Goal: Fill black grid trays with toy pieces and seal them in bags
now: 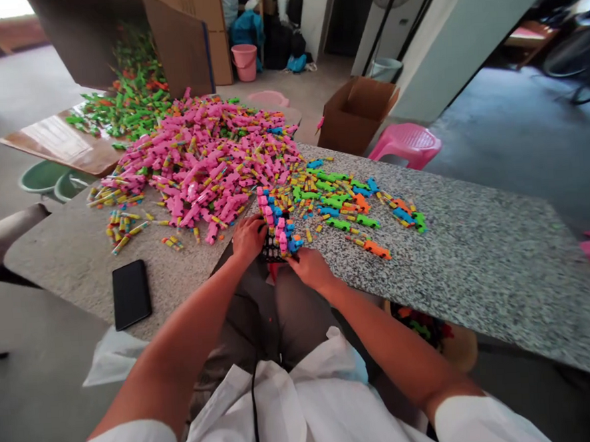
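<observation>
A speckled stone table spans the view, and at its near edge, above the lap, sits a black rack carrying rows of pink and blue pieces. Both hands close on it — the left hand along its left side, the right hand at its near right corner. A big pink heap covers the table beyond, with green, blue and orange pieces scattered to the right. A black phone lies at the left. Behind, green pieces spill from a large cardboard box; farther back stand a pink bucket, an open carton and — beside it — a pink stool.
</observation>
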`<state>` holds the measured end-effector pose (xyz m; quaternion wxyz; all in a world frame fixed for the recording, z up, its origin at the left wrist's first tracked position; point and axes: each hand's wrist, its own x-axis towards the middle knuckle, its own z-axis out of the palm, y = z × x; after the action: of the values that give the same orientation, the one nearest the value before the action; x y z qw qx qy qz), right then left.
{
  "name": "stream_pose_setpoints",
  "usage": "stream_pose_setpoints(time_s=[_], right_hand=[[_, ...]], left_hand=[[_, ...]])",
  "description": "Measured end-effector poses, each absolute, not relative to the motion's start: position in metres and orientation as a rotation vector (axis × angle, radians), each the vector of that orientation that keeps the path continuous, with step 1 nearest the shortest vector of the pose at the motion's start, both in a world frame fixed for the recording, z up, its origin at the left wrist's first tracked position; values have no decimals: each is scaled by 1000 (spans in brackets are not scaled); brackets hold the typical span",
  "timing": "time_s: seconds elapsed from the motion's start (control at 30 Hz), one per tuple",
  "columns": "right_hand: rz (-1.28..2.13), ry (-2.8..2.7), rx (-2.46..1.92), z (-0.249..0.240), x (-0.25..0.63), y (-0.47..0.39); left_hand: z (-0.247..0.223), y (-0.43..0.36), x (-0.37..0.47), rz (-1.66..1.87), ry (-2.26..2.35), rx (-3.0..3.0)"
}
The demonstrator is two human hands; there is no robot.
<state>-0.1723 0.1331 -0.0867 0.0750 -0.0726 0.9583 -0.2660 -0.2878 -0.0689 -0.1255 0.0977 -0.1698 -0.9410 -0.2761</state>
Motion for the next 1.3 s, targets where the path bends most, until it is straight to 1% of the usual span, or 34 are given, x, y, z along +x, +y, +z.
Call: stream_pose_setpoints(time_s=[0.1, 0.17, 0.23, 0.27, 0.33, 0.4, 0.47, 0.6, 0.7, 0.77, 0.83, 0.9, 0.97, 1.03, 1.1, 1.3], right_hand=[[-847, 2740, -337, -73, -174, 149], [-912, 2738, -367, -63, -175, 177], [-875, 2898, -196, -55, -179, 216], [-771, 3002, -20, -53, -182, 237], [-451, 3069, 338, -53, -190, 278], [-201, 2989, 476, -58, -197, 308], [-69, 2933, 423, -63, -200, 326], [52, 2926, 261, -63, -201, 338], [-51, 2960, 299, -56, -202, 330], [-303, 3021, 344, -54, -206, 313], [-626, 3030, 318, -55, -216, 283], [-872, 2974, 183, -60, -232, 247], [-1002, 2923, 3, -66, -252, 211], [-1034, 2901, -119, -72, -272, 182], [-994, 2881, -186, -75, -290, 163], [-822, 2829, -239, -82, -306, 145]], left_hand=[[-129, -72, -292, -796, -2773, -531], [-131, -76, -295, -786, -2772, -586], [-132, -81, -298, -784, -2777, -682], [-133, -83, -300, -784, -2779, -740], [-133, -88, -301, -788, -2775, -832], [-133, -91, -303, -803, -2774, -874], [-133, -92, -304, -823, -2779, -898], [-137, -94, -306, -833, -2799, -917], [-141, -94, -306, -854, -2810, -867], [-142, -94, -306, -849, -2817, -841], [-143, -95, -306, -830, -2827, -820], [-142, -95, -306, -814, -2834, -817], [-141, -95, -307, -811, -2829, -829], [-140, -95, -307, -814, -2820, -846], [-140, -95, -307, -817, -2809, -857], [-142, -95, -307, -784, -2840, -803]])
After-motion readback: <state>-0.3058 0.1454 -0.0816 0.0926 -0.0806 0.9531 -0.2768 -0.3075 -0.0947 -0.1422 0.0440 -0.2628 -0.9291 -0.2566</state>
